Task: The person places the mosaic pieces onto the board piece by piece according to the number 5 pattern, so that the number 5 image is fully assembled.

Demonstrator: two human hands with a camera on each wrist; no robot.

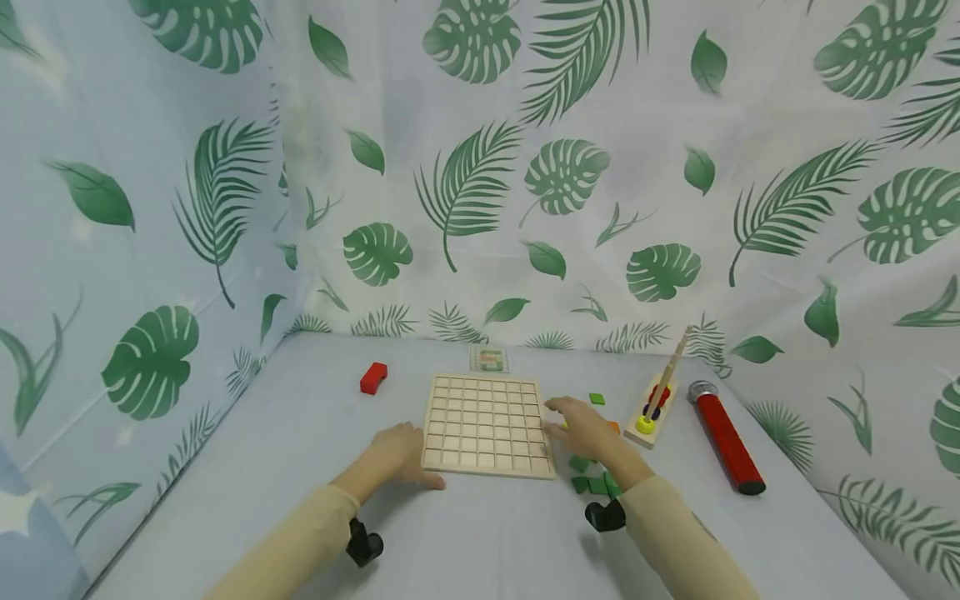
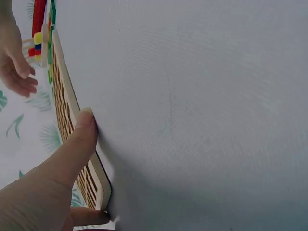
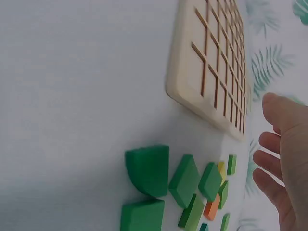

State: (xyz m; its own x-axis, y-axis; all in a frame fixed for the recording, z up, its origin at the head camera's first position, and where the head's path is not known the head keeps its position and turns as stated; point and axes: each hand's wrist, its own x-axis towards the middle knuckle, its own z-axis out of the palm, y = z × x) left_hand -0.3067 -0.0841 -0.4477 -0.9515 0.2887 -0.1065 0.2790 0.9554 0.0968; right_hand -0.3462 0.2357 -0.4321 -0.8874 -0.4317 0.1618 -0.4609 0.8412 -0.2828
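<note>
A pale wooden board with a square grid [image 1: 487,423] lies flat on the table. My left hand [image 1: 397,454] holds it at the near left corner. In the left wrist view the thumb [image 2: 83,139] lies against the board's front edge and a finger is at the corner. My right hand [image 1: 588,429] hovers by the board's right edge, fingers apart and loosely bent, with nothing in them. Under and beside it lie several green blocks [image 3: 148,171], an orange block [image 3: 211,208] and a yellow one [image 3: 221,172], partly hidden by the hand in the head view.
Behind the board lies a small patterned card [image 1: 489,359]. A red arch-shaped block [image 1: 372,378] sits at the back left. To the right stand a wooden peg toy with coloured beads [image 1: 647,425] and a red tube with a silver end [image 1: 726,437]. Leaf-printed cloth [image 1: 465,183] hangs around the table.
</note>
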